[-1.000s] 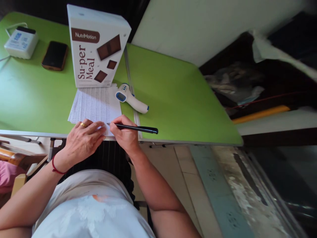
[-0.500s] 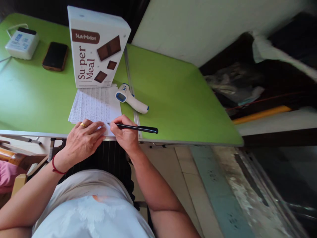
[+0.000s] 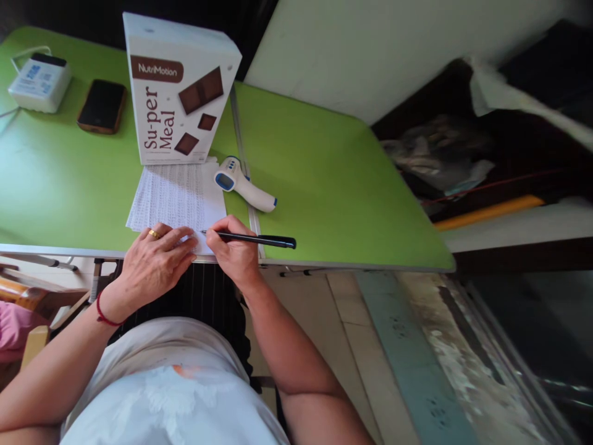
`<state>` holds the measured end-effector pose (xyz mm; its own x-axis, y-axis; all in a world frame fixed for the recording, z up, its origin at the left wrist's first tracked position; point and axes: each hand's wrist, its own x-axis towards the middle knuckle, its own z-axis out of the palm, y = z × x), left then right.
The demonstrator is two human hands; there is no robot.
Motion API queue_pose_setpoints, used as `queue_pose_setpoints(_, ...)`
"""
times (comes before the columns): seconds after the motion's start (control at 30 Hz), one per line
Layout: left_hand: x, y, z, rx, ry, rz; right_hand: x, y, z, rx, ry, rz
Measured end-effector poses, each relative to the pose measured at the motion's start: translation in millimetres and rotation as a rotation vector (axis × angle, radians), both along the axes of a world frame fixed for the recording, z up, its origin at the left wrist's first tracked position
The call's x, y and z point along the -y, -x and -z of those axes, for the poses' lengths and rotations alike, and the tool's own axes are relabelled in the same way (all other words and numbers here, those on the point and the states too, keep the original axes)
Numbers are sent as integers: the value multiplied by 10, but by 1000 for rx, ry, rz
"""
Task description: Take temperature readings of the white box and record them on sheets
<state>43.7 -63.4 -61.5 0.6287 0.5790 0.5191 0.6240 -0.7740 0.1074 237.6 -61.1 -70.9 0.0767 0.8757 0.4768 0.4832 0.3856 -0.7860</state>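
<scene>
In my right hand [image 3: 234, 250] is a black pen [image 3: 273, 241], gripped near its tip, which meets the lower right part of the paper sheets [image 3: 173, 194]. Rows of small writing cover much of the top sheet; its right side is plain white. My left hand [image 3: 160, 256], with a ring on one finger, lies flat over the lower edge of the sheets, fingers stretched toward the pen tip. Just beyond my right hand, a white and blue infrared thermometer [image 3: 245, 185] rests partly on the paper. A white box with brown squares [image 3: 180, 93] stands upright at the sheets' far edge.
On the green table [image 3: 315, 179], a phone [image 3: 102, 106] and a white boxy device with a cable [image 3: 41, 83] sit at the far left. A metal seam crosses the tabletop beside the thermometer. A dark shelf with plastic bags [image 3: 440, 154] stands at the right.
The view has shifted very slightly. Both hands stay in almost the same place, with the pen still held at the paper.
</scene>
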Motion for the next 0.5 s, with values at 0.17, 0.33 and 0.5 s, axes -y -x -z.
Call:
queue_pose_setpoints(0.17, -1, -1, 7, -3, 8, -5, 0, 1, 11, -1, 13, 27)
queue_pose_setpoints(0.33, -1, -1, -3, 2, -13, -8, -4, 15, 22, -2, 6, 33)
queue_pose_setpoints(0.5, -2, 4, -2, -12, 15, -5, -6, 10, 21, 20, 14, 11)
